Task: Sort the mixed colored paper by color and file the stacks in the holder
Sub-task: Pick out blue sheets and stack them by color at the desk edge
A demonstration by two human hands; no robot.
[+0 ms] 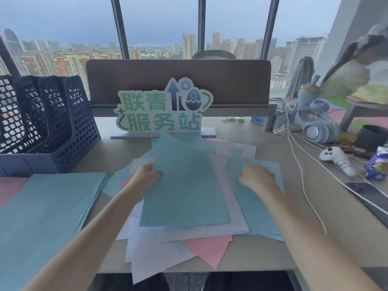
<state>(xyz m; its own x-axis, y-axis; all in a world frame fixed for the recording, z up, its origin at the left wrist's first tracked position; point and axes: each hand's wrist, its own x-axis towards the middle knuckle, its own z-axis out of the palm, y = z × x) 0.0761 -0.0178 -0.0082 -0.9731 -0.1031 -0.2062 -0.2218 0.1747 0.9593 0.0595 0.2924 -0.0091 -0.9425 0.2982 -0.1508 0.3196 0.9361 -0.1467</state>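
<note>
Two hands were at work over the mixed pile (pixel 189 234) at the middle of the table (pixel 315 227). The left hand (pixel 147 175) pinched a blue sheet (pixel 184 185) at its left edge, thumb on top, the sheet's far end lifted and curling off the pile. The right hand (pixel 257 175) lay knuckles-up on another blue sheet (pixel 258 206) at the right of the pile; whether its fingers gripped that sheet or only pressed it could not be told. A sorted blue stack (pixel 48 217) lay at the left, beside a pink one (pixel 10 190) only partly in view. The holder (pixel 52 122) stood at the far left, and no paper showed in its slots. Judged risks: white and pink sheets lay fanned directly beneath the lifted sheet, so drag could pull one across into the blue stack; the pile overhung the near table edge, and a sideways pull might tip loose sheets to the floor; a one-edge pinch could crease the sheet.
</note>
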